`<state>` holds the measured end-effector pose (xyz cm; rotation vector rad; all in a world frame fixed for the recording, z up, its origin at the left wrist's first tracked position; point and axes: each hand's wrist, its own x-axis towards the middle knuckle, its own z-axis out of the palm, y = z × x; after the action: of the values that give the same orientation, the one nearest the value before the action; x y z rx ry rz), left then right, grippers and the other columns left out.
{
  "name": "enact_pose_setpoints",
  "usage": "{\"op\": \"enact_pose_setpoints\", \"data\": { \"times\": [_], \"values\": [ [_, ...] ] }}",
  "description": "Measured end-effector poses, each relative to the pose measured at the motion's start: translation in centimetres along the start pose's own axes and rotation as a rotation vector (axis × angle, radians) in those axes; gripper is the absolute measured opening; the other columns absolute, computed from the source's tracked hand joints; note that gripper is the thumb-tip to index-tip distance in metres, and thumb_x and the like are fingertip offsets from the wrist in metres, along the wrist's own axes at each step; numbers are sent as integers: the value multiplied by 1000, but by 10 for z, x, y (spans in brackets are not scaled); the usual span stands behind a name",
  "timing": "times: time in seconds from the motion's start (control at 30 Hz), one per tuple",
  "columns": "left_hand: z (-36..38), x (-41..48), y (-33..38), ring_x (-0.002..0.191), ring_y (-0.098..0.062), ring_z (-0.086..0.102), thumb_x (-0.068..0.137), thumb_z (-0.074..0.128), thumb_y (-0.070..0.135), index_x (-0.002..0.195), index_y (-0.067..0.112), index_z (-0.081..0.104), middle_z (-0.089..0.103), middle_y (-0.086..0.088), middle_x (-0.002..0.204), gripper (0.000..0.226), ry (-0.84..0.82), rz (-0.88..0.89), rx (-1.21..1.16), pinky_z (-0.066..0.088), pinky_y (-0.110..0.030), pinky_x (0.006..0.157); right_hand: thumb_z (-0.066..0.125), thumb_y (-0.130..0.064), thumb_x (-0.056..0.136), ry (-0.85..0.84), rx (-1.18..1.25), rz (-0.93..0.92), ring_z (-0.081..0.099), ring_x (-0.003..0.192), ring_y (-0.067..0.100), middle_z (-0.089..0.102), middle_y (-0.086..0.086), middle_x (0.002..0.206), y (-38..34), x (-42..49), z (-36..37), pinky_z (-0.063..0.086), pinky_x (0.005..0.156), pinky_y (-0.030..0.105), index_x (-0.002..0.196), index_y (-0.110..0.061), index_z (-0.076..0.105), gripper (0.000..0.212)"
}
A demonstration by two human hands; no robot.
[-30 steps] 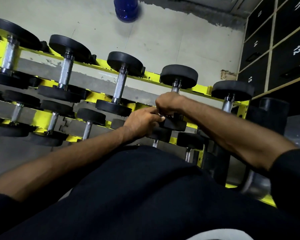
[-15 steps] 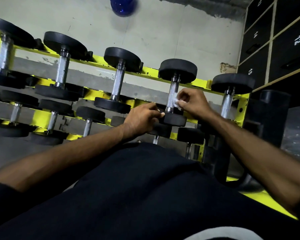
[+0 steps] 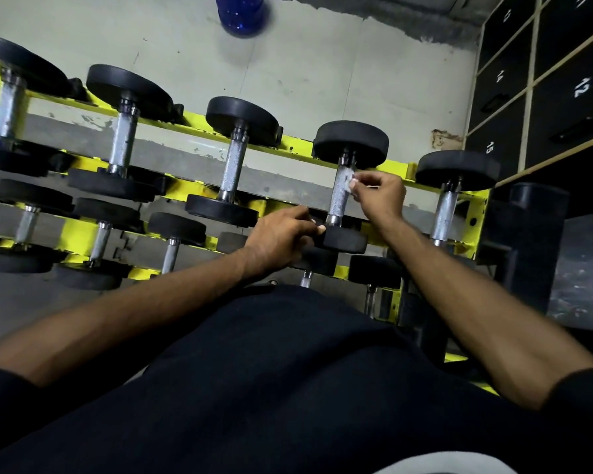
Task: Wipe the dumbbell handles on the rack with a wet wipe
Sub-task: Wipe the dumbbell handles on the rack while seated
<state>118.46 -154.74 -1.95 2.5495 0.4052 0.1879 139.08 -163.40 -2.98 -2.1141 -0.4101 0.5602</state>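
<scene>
A yellow rack (image 3: 199, 122) holds rows of black dumbbells with knurled steel handles. My right hand (image 3: 379, 193) pinches a small white wet wipe (image 3: 349, 179) against the upper part of one handle (image 3: 339, 196), the second dumbbell from the right on the top row. My left hand (image 3: 281, 239) grips the near black end (image 3: 344, 241) of that same dumbbell, thumb resting on its edge. Further dumbbell handles stand to the left (image 3: 233, 172) and to the right (image 3: 444, 213).
Black numbered lockers (image 3: 562, 97) fill the right side. A blue water jug (image 3: 242, 13) stands on the grey floor behind the rack. A black post (image 3: 531, 254) stands at the rack's right end. My dark clothing (image 3: 271, 388) covers the lower view.
My right hand has moved off the lower end of the handle, up and to its right side, and now holds the wipe near the top. My left hand has stayed on the dumbbell's near end.
</scene>
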Motion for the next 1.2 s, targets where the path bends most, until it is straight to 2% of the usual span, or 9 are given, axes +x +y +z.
{"op": "enact_pose_setpoints", "data": {
  "times": [0.07, 0.2, 0.27, 0.37, 0.47, 0.67, 0.9, 1.07, 1.2],
  "values": [
    [-1, 0, 1, 88, -23, 61, 86, 75, 17, 105, 18, 76, 63, -3, 100, 19, -7, -12, -1, 49, -31, 63, 79, -11, 76, 35, -84, -84, 69, 73, 11, 74, -5, 81, 0, 5, 4, 60, 76, 37, 86, -13, 79, 10],
    [-1, 1, 1, 86, -23, 62, 85, 77, 16, 104, 19, 77, 64, -3, 99, 19, -9, -4, 6, 45, -28, 61, 77, -13, 78, -368, -545, -483, 57, 72, 12, 63, -2, 80, -2, -13, -10, 42, 65, 21, 90, -15, 81, 13],
    [1, 1, 1, 86, -23, 62, 85, 76, 16, 104, 19, 77, 64, -2, 99, 19, -6, -3, 18, 41, -26, 61, 74, -13, 80, -415, -630, -598, 59, 77, 20, 61, 0, 81, -6, -14, -11, 39, 67, 23, 93, -15, 80, 15],
    [1, 0, 3, 85, -23, 62, 85, 77, 17, 102, 20, 77, 64, -2, 98, 18, 13, -27, 3, 46, -28, 60, 66, -8, 81, -256, -636, -598, 63, 90, 29, 69, 11, 96, -19, -6, 2, 46, 74, 28, 106, -10, 74, 26],
    [0, 1, 4, 89, -22, 63, 87, 75, 19, 106, 22, 77, 65, -1, 102, 20, 1, -33, 16, 46, -29, 63, 58, 1, 81, -223, -924, -603, 61, 94, 39, 62, 16, 105, -37, -4, 16, 49, 68, 38, 104, -6, 65, 25],
    [-1, 2, 4, 84, -22, 63, 82, 80, 18, 103, 22, 78, 65, 0, 96, 21, -10, -7, 61, 32, -23, 60, 62, -6, 90, -695, -1346, -691, 56, 103, 36, 55, 17, 111, -61, -11, 32, 44, 67, 36, 109, 0, 66, 21],
    [-1, 1, 6, 87, -20, 62, 86, 76, 21, 107, 21, 77, 64, 1, 100, 21, -16, -13, 63, 33, -24, 60, 55, 4, 88, -464, -1356, -622, 52, 109, 39, 52, 20, 117, -73, 6, 34, 51, 80, 47, 115, 9, 61, 28],
    [-4, 2, 7, 87, -21, 64, 84, 79, 18, 105, 20, 77, 66, -1, 99, 22, -16, 4, 59, 33, -22, 62, 64, -7, 89, -722, -1364, -697, 61, 99, 33, 61, 15, 108, -64, -13, 35, 45, 67, 34, 105, -1, 70, 18],
    [-2, 0, 7, 88, -21, 62, 86, 76, 20, 107, 20, 76, 64, -1, 101, 21, -8, -12, 45, 35, -24, 64, 67, -6, 81, -328, -900, -570, 63, 87, 33, 62, 12, 96, -39, -2, 15, 48, 66, 33, 92, -7, 76, 15]
  ]
}}
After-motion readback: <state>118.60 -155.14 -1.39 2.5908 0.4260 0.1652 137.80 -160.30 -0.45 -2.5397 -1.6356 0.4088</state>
